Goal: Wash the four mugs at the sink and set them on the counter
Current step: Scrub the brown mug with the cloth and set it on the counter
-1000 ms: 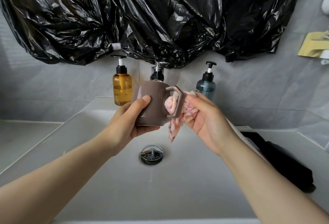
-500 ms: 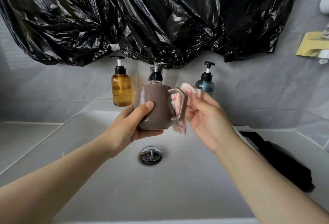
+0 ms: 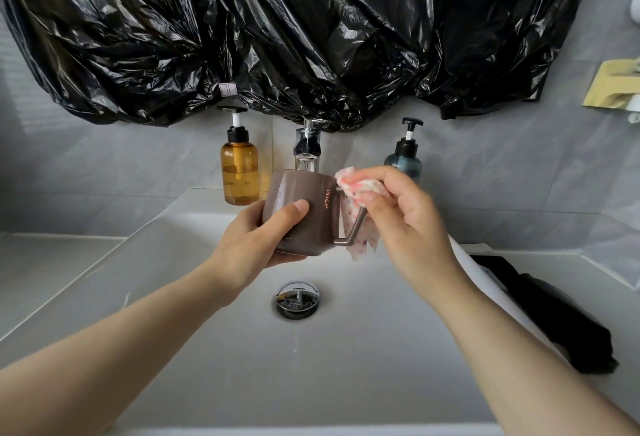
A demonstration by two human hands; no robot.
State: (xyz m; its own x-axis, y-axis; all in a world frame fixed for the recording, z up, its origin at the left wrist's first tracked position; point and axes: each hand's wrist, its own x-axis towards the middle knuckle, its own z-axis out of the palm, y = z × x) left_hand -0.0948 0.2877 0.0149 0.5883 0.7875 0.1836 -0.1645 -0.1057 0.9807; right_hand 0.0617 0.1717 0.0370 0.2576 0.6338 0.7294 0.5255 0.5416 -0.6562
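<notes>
A brown mug is held in the air above the white sink, over the chrome drain and just in front of the tap. It is gripped by the left hand, whose thumb is laid across the near side of the mug while the fingers are curled round its far side. The mug is kept almost upright, with its angular handle turned to the right and the word "Nice" printed beside it. A white cloth with pink dots is pinched in the curled fingers of the right hand and is pressed against the top of the handle, close to the rim; its loose end is seen hanging behind the handle. An amber pump bottle is stood left of the tap and a blue-grey pump bottle right of it. The wall above is covered by crumpled black plastic sheeting. A black fabric item is laid on the tabletop at the right of the sink.
</notes>
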